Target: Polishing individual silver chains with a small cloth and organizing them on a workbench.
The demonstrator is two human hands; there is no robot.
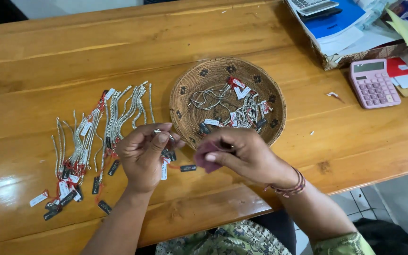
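My left hand (142,153) pinches one end of a silver chain (160,131) with a white and a black tag (188,167) hanging below it. My right hand (242,153) grips a small purple cloth (207,151) closed around the same chain. Both hands hover over the wooden table (34,71), just in front of a round woven basket (191,89) that holds several tagged silver chains (242,111). To the left, several more silver chains (95,130) with red strings and tags lie in rows on the table.
A pink calculator (374,83) lies at the right. Behind it stands a cardboard box (350,56) with papers, a blue folder and another calculator. The table's front edge runs just before my body, with tiled floor at the lower right.
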